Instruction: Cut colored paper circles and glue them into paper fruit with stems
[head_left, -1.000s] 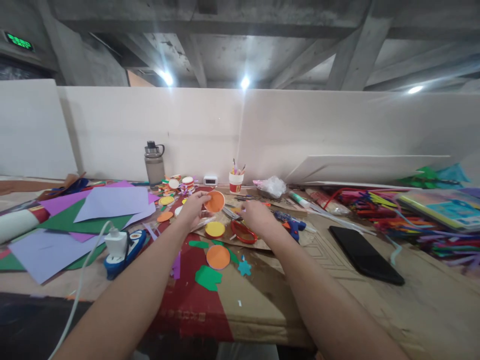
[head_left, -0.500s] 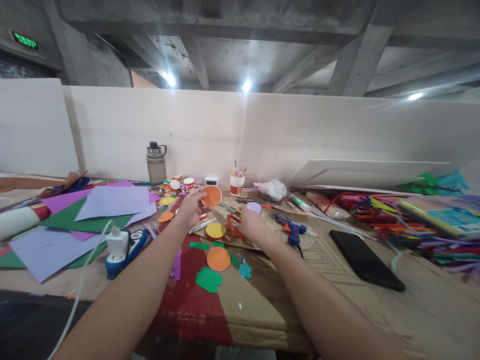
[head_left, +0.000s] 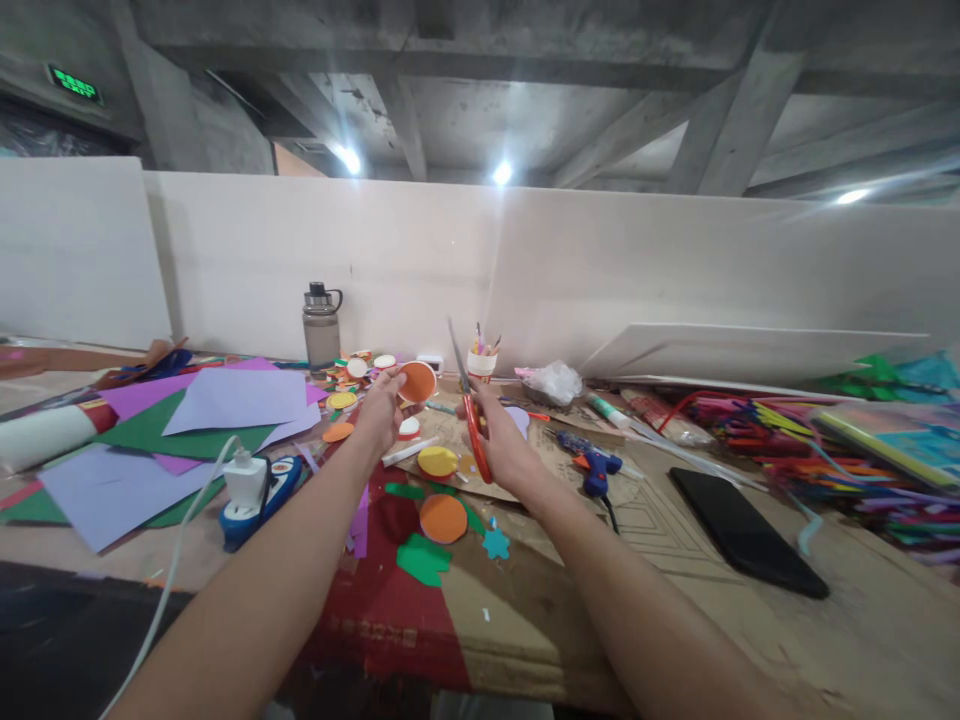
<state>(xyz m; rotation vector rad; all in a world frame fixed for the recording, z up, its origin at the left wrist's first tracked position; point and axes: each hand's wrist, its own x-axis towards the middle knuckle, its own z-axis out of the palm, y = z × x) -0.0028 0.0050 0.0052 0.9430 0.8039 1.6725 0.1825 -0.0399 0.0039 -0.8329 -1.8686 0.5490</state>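
Note:
Between the fingers of my left hand [head_left: 381,408] is an orange disc with a pale rim [head_left: 418,382], its flat face towards me. My right hand [head_left: 501,438] grips red-handled scissors [head_left: 474,430], held up with the blades pointing away and upward. The scissors are a short way right of the disc and do not touch it. Below the hands, a yellow disc [head_left: 437,461] and another orange disc [head_left: 443,519] lie on the cardboard. Close by are green paper scraps [head_left: 422,560] and a teal star-like cutout [head_left: 496,544].
Coloured paper sheets [head_left: 232,402] and a blue-and-white power strip [head_left: 259,500] with a cable lie left. A bottle [head_left: 322,330] and a cup of pencils [head_left: 482,364] stand at the back. Rightward are a blue glue gun [head_left: 596,468], a black phone [head_left: 746,530] and pipe cleaners [head_left: 757,430].
The scissors have swung upward and away from the orange disc, their blades now pointing up. The left hand has turned the disc slightly and drawn it a little higher. The view has shifted slightly.

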